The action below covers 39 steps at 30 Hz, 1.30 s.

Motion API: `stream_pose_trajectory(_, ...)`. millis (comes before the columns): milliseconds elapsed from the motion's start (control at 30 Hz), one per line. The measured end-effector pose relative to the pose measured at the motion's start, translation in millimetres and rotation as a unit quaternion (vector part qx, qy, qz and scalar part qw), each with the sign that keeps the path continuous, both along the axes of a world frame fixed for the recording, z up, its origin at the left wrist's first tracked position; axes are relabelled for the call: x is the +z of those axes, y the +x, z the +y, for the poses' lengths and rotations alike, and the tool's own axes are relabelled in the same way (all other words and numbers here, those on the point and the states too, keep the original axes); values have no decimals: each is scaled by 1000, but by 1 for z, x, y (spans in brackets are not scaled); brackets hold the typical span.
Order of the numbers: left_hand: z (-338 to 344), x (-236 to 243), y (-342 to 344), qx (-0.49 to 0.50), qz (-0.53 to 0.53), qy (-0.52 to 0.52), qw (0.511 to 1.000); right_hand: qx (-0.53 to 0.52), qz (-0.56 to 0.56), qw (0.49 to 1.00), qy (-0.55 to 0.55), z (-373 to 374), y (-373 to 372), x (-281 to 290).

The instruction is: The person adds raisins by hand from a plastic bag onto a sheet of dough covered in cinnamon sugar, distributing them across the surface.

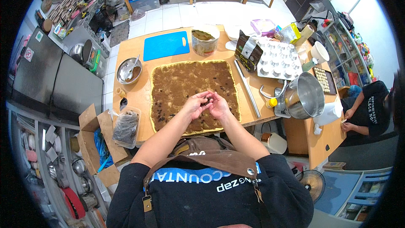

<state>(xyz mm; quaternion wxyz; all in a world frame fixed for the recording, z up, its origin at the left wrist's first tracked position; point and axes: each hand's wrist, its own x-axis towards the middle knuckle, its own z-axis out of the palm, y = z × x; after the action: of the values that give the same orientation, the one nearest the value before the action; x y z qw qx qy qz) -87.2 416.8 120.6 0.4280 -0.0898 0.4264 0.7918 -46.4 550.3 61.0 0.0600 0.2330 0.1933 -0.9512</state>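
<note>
A rolled-out sheet of dough (192,80) lies flat on the table, its pale yellow edge showing around a layer of brown powder. Dark raisins (159,110) are scattered on it, mostly along its left side and near part. Over the near middle of the sheet, my left hand (197,104) is cupped with the palm turned up and a few dark raisins at its fingers. My right hand (219,106) meets it, fingers bent and touching the left fingertips. A clear plastic tub (126,126) with a bag of dark contents sits at the table's left edge.
A steel bowl with a spoon (130,70), a blue cutting board (166,45) and a round tin (205,41) surround the dough. Rightward lie a metal rolling pin (248,88), a cupcake tray (278,59) and a mixing bowl (304,96). Another person (371,105) works far right.
</note>
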Motion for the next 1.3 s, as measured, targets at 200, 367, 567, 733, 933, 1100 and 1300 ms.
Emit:
stream_pose_trajectory(200, 1, -7, 6, 24, 44, -97, 994, 1, -20, 996, -84, -14, 5, 6)
stream_pose_trajectory(367, 4, -4, 9, 23, 31, -105, 994, 21, 22, 997, -66, -19, 10, -2)
stream_pose_trajectory(567, 13, -3, 15, -25, -17, 56, 998, -58, 8, 996, -71, -12, 13, -17)
stream_pose_trajectory(733, 13, 21, 23, -58, 60, 71, 994, -89, -12, 990, -107, -28, 16, 28)
stream_pose_trajectory(933, -27, 42, 15, 13, 114, 87, 990, -31, -119, 992, 38, 34, 9, 5)
stream_pose_trajectory(1100, -92, 28, 9, 123, 105, 104, 981, -9, -110, 966, 232, 73, -2, 12)
stream_pose_trajectory(1300, -161, 3, 31, 217, 103, 79, 968, 173, -44, 869, 462, 63, -21, 21)
